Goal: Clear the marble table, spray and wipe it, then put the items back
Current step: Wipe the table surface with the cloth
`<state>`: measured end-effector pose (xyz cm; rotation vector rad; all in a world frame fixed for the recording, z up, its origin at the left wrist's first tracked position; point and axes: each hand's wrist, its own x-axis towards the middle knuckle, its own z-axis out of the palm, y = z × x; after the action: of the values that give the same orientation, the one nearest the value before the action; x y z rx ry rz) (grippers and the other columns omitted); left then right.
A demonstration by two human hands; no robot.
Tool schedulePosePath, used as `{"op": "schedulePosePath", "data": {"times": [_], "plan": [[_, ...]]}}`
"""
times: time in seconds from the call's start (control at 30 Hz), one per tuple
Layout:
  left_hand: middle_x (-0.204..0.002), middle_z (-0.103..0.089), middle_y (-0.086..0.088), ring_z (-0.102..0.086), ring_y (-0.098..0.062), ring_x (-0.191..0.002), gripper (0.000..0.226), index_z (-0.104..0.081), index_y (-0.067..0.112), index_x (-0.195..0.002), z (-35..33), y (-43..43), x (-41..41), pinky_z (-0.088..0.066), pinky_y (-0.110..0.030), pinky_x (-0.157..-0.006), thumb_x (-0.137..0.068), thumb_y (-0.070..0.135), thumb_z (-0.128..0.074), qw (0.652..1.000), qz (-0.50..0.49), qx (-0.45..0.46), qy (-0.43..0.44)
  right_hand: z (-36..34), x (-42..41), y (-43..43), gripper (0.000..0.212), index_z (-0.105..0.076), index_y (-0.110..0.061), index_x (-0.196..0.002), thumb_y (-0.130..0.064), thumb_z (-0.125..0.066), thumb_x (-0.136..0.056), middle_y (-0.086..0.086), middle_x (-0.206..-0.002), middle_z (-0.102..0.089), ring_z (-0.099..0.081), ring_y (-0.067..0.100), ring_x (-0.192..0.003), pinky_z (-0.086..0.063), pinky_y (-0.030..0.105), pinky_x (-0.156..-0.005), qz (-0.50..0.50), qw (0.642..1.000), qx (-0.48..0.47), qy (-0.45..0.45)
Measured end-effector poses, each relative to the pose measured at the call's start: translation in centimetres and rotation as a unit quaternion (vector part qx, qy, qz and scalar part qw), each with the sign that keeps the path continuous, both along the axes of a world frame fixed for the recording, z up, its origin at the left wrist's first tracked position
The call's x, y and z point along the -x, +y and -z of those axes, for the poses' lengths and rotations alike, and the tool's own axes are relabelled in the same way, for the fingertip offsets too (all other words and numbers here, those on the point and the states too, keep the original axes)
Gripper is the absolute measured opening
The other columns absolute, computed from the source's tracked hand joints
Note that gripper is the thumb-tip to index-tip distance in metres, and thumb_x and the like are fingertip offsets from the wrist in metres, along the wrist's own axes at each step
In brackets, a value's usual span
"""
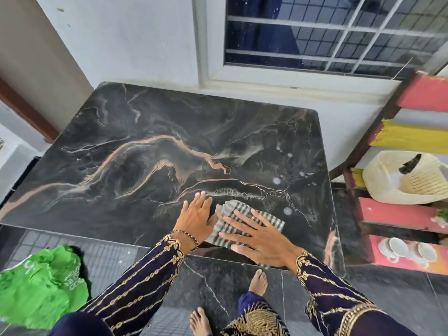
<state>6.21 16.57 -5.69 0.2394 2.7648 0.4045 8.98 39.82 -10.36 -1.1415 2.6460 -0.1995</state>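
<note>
Clearing appears complete — the marble table [145, 146] carries nothing but a striped cloth [244, 221] near its front right edge. Spray droplets [276, 181] bead on the right portion, so wiping is judged underway and that area remains to be covered. Right hand [261, 238] lies spread flat on the cloth; left hand [197, 218] lies spread on bare marble, touching the cloth's left edge. Returning the items remains undone. White lettering on the green bag [43, 284] on the floor — illegible.
</note>
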Motion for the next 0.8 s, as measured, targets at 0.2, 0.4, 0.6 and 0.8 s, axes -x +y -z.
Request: {"op": "schedulePosePath", "data": {"times": [0.2,0.4,0.6,0.8], "plan": [[-0.160,-0.017,-0.011,-0.010,-0.024,-0.149,0.058,-0.030,0.011,-0.146,0.5,2.4,3.6,-0.010,-0.044,-0.120,-0.098,0.043,-0.040,0.999,-0.009,-0.032,-0.010,-0.4,9.0,2.5,0.056,0.004,-0.060,-0.153,-0.067,0.005,-0.098,-0.024,-0.164,0.023,0.028,0.004,-0.151,0.026,0.039,-0.119,0.040,0.999,-0.026,-0.027],[-0.161,-0.003,-0.016,0.001,-0.029,-0.150,0.101,-0.008,0.004,-0.150,0.7,5.8,11.3,-0.005,-0.049,-0.121,-0.083,0.066,-0.051,0.999,0.003,0.027,-0.034,0.3,19.1,4.8,0.057,0.013,-0.062,-0.150,-0.073,0.004,-0.095,-0.027,-0.161,0.030,0.032,0.004,-0.149,0.020,0.044,-0.122,0.041,0.998,-0.030,-0.049],[-0.158,-0.002,-0.023,0.001,-0.037,-0.148,0.132,0.001,-0.003,-0.149,0.4,8.8,20.2,-0.009,-0.054,-0.120,-0.065,0.081,-0.056,0.991,0.015,0.132,-0.029,0.5,28.5,6.4,0.058,0.015,-0.064,-0.147,-0.077,0.008,-0.091,-0.027,-0.162,0.025,0.026,0.006,-0.152,0.016,0.046,-0.124,0.039,0.999,-0.012,-0.036],[-0.157,-0.001,-0.023,-0.002,-0.041,-0.146,0.158,0.001,-0.004,-0.148,0.5,10.2,26.8,-0.031,-0.065,-0.106,-0.038,0.081,-0.073,0.976,-0.031,0.183,-0.114,0.9,37.3,7.9,0.049,0.015,-0.068,-0.141,-0.073,-0.001,-0.095,-0.030,-0.160,0.025,0.026,0.001,-0.150,0.015,0.046,-0.124,0.057,0.998,-0.012,-0.028]]}}
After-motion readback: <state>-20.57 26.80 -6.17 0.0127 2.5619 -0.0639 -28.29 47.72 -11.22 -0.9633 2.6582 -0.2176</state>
